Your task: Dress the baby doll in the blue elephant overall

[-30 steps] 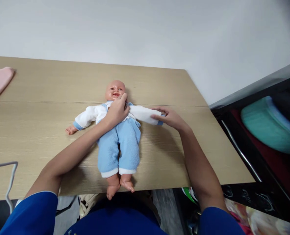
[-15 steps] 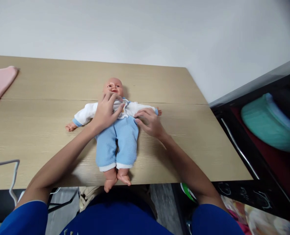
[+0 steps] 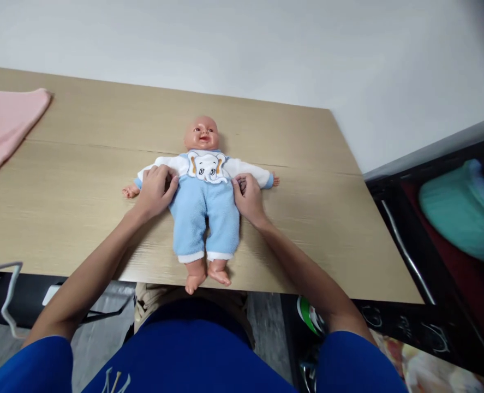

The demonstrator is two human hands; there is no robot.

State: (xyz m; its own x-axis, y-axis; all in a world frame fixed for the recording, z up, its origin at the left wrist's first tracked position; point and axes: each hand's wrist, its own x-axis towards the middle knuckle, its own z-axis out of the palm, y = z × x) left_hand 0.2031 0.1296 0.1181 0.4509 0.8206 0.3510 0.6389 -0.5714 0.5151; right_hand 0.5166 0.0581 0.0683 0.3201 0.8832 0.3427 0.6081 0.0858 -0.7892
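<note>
A baby doll [image 3: 204,207] lies on its back on the wooden table [image 3: 78,180], head away from me, feet over the near edge. It wears a light blue romper with white sleeves and an elephant patch on the chest. My left hand [image 3: 155,188] is curled on the doll's side under its arm, fingers pinching the white sleeve fabric. On the other side, under the other arm, my right hand [image 3: 248,197] grips the romper in the same way.
A pink cloth [image 3: 4,128] lies at the table's far left. A white wire hanger [image 3: 8,295] hangs off the near left edge. To the right stands a dark shelf with a teal bundle [image 3: 458,215]. A white wall runs behind the table.
My left hand came off the doll's chest and went to its side, uncovering the elephant patch. My right hand slid from the sleeve end to the doll's other side. The view shifted slightly.
</note>
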